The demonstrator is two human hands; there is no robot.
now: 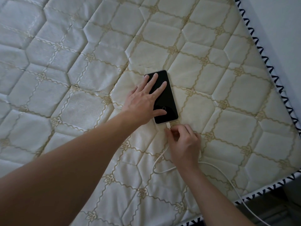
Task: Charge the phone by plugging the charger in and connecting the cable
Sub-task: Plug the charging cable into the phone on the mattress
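Seen from the head camera, a phone (163, 97) lay face up, screen dark, on a quilted cream mattress (81, 79), toward the corner edged in black-and-white stitching. The left hand (144, 101) rested flat across the glass, fingers (153, 79) spread wide and gripping nothing, pressing the handset down to steady it. Just below the phone's lower edge, the right hand (182, 142) pinched the white connector (168, 125) between thumb and forefinger, its tip at the charging port; whether it was fully seated could not be told. The white cable (219, 173) looped once on the mattress beneath the right wrist, then trailed off the bed's near edge toward the lower right. No charger brick or wall socket was in sight.

The phone looked light, rigid and smooth, likely to slide on the glossy fabric and sink slightly into the soft padding, so a flat palm holding it seemed sound. The cable appeared thin and limp; the stiff plug housing, not the cord, was the place to grip, since pushing on the cord itself would probably only bend it.
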